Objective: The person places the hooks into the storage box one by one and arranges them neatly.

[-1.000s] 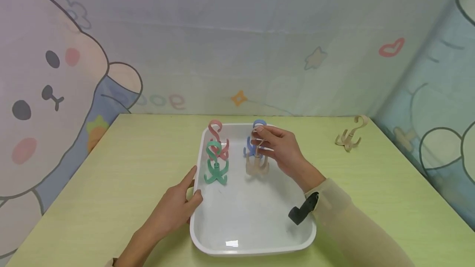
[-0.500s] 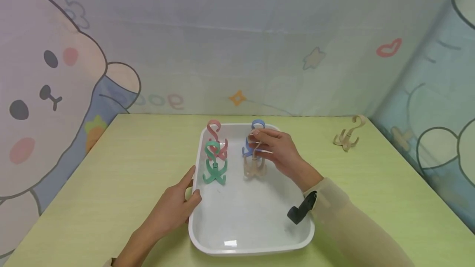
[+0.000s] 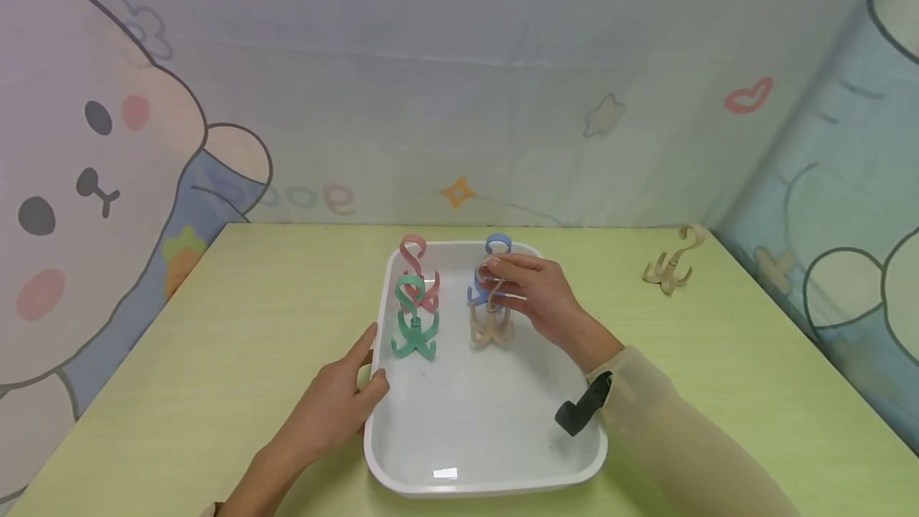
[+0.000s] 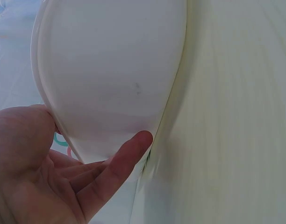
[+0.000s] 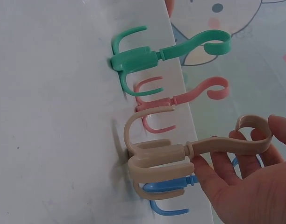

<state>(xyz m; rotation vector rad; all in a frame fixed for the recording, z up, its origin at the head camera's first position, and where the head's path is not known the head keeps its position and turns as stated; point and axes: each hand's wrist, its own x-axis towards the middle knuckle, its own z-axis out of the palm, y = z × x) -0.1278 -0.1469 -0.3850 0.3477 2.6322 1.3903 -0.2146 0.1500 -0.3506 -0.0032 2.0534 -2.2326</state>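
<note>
My right hand (image 3: 542, 294) holds a beige four-pronged swivel hook (image 3: 491, 331) by its curled top, fingers and thumb around it. The hook stands upright at the floor of a white plastic tray (image 3: 484, 421). In the right wrist view, its prongs partly cover a blue hook (image 5: 168, 185) behind it. A green hook (image 3: 415, 337) and a pink hook (image 3: 431, 294) stand one behind the other along the tray's left side. My left hand (image 3: 333, 397) grips the tray's left wall, thumb at the rim and fingers along the outside; the left wrist view shows the wall (image 4: 110, 70) closely.
Another beige hook (image 3: 668, 274) stands on the pale yellow-green table (image 3: 718, 373) at the far right, outside the tray. A cartoon-printed cloth (image 3: 402, 102) rises behind the table's back edge.
The beige hook in my right hand has shifted very slightly down and toward me; the hand keeps its hold. My left hand stays on the tray. The whole view drifts slightly.
</note>
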